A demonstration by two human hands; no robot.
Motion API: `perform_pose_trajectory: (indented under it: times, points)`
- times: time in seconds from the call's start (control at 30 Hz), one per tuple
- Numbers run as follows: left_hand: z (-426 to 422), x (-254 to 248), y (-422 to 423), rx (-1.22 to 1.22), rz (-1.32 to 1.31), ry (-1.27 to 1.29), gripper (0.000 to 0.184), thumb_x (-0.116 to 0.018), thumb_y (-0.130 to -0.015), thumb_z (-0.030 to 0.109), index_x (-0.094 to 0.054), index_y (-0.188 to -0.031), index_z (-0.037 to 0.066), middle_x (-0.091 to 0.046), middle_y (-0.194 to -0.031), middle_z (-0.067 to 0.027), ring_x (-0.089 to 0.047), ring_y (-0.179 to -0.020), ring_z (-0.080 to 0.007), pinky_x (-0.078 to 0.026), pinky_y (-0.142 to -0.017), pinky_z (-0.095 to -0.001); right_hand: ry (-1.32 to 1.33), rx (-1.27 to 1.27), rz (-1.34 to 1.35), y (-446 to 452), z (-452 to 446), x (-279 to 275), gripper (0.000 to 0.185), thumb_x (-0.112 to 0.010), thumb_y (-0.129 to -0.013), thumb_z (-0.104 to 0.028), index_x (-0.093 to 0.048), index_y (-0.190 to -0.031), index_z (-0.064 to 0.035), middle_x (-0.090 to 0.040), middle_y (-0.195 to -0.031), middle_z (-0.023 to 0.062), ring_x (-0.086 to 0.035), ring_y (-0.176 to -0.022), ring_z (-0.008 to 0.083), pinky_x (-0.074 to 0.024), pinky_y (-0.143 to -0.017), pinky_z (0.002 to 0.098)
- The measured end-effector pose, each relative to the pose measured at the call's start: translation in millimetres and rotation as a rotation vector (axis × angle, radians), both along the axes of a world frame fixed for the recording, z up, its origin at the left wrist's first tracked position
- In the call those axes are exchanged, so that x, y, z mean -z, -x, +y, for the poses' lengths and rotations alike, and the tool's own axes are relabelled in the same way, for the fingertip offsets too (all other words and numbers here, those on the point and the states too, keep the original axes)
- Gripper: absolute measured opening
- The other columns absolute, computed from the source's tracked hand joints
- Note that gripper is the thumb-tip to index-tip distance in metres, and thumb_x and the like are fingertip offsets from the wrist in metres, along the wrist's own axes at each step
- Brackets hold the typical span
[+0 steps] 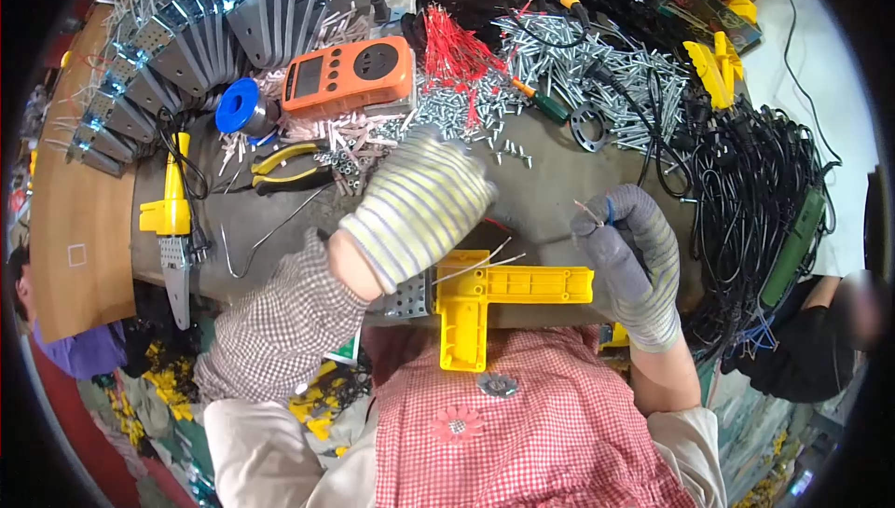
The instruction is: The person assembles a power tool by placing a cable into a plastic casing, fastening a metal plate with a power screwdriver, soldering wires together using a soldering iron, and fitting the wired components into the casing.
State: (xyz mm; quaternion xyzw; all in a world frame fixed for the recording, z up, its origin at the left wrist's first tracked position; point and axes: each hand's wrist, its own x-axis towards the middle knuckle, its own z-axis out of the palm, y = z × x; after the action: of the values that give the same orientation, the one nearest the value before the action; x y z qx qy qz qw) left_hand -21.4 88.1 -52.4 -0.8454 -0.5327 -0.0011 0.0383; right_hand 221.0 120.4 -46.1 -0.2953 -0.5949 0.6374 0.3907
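left hand (pixel 424 200) curled, contents unclear | right hand (pixel 641 261) pinches thin reddish wire (pixel 587 211) | yellow T-shaped plastic shell (pixel 463 331) open-side-up, likely for access

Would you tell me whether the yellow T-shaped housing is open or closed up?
Open: the yellow housing shows its inner ribs and screw posts, with wires lying across it.

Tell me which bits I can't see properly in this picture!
From the head view:
- Left striped glove: its fingertips, and anything under them, are hidden behind the glove.
- Grey metal piece with holes: one end is hidden by the left arm.
- Orange box-shaped device: its screen writing is too small.
- Thin strand at the right striped glove: its tip is too small to make out.
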Motion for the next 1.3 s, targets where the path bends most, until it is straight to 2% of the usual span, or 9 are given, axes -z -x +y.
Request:
perform_pose_trajectory:
  times: [0.07, 0.17, 0.3, 0.47, 0.6, 0.87, 1.0, 1.23, 1.3]
  points:
    - [5, 0, -2, 0.039, -0.019, -0.036, 0.018, -0.074, -0.067, 0.014, -0.066, -0.083, 0.012, -0.064, -0.088, -0.0061, -0.063, -0.087, -0.0258, -0.046, -0.082, -0.0429, -0.147, 0.022, -0.054, -3, 4, 0, 0.011, -0.069, -0.088, -0.005, -0.062, -0.096, -0.0039, -0.062, -0.086, -0.0011, -0.056, -0.072, 0.0042, -0.0469, -0.066, 0.0207]
    - [-2, -14, 3, -0.05, -0.563, 0.054, 0.014, -0.074, -0.068, 0.013, -0.067, -0.079, 0.01, -0.066, -0.084, -0.0067, -0.064, -0.082, -0.0294, -0.048, -0.078, -0.0422, -0.208, 0.023, -0.286, -4, 4, -10, 0.013, -0.073, -0.083, -0.004, -0.065, -0.093, -0.0037, -0.065, -0.084, -0.0003, -0.059, -0.072, 0.0052, -0.0491, -0.065, 0.0228]
    - [-26, -32, -3, -0.32, -1.227, 0.401, 0.009, -0.07, -0.074, 0.005, -0.069, -0.082, 0.005, -0.065, -0.076, -0.0049, -0.062, -0.073, -0.0168, -0.048, -0.069, -0.0306, -0.041, -0.015, -0.372, 23, 1, -32, 0.012, -0.074, -0.081, -0.004, -0.069, -0.092, -0.0026, -0.069, -0.084, 0.0027, -0.063, -0.074, 0.0075, -0.0515, -0.067, 0.0246]
    - [-42, -39, -7, -0.367, -1.267, 0.337, 0.009, -0.071, -0.075, 0.007, -0.064, -0.081, 0.004, -0.06, -0.079, -0.0011, -0.053, -0.071, -0.0088, -0.042, -0.067, -0.0243, -0.183, -0.07, -0.303, 35, 2, -28, 0.011, -0.073, -0.082, -0.004, -0.069, -0.091, -0.0016, -0.069, -0.084, 0.0042, -0.064, -0.077, 0.0087, -0.0522, -0.07, 0.0249]
    - [-52, -28, -19, -0.501, -1.766, 0.259, 0.013, -0.067, -0.079, 0.008, -0.063, -0.091, 0.005, -0.061, -0.082, -0.0012, -0.054, -0.075, -0.0084, -0.044, -0.07, -0.0249, -0.164, -0.062, -0.306, 35, -2, -26, 0.009, -0.072, -0.082, -0.004, -0.068, -0.089, -0.0014, -0.068, -0.083, 0.0036, -0.064, -0.076, 0.0085, -0.052, -0.071, 0.0249]
    - [-65, -25, -23, -0.479, -1.211, 0.053, 0.016, -0.077, -0.075, 0.009, -0.065, -0.084, 0.007, -0.064, -0.089, -0.0056, -0.059, -0.08, -0.0135, -0.047, -0.072, -0.0286, 0.013, -0.071, -0.315, 31, -1, -34, 0.008, -0.072, -0.082, -0.002, -0.068, -0.089, -0.0022, -0.066, -0.08, 0.0013, -0.061, -0.076, 0.0051, -0.05, -0.069, 0.0216]
    - [-78, -6, -23, -0.391, -1.064, -0.09, 0.016, -0.075, -0.078, 0.007, -0.061, -0.085, 0.007, -0.059, -0.085, -0.0053, -0.057, -0.078, -0.0177, -0.046, -0.073, -0.0309, -0.06, -0.186, -0.586, 16, 26, -26, 0.019, -0.076, -0.079, -0.005, -0.069, -0.098, -0.0036, -0.066, -0.074, 0.0016, -0.061, -0.07, 0.0056, -0.0489, -0.064, 0.0215]
    - [-87, 18, -32, -0.667, -1.308, -0.181, 0.013, -0.073, -0.077, 0.003, -0.064, -0.086, 0.006, -0.06, -0.088, -0.0087, -0.059, -0.079, -0.0224, -0.048, -0.069, -0.0337, -1.136, -0.485, -0.936, 43, 15, -4, 0.032, -0.068, -0.083, -0.039, -0.068, -0.097, -0.01, -0.068, -0.075, 0.0075, -0.066, -0.066, 0.0271, -0.0513, -0.061, 0.0364]
    - [-87, 17, -32, -0.676, -1.281, -0.193, 0.013, -0.073, -0.076, 0.003, -0.064, -0.086, 0.006, -0.06, -0.088, -0.0087, -0.059, -0.08, -0.0223, -0.048, -0.068, -0.0336, -0.94, -0.421, -0.782, 32, 26, -4, 0.019, -0.071, -0.081, -0.025, -0.068, -0.091, -0.0094, -0.067, -0.075, 0.0084, -0.066, -0.067, 0.0261, -0.0511, -0.06, 0.0352]
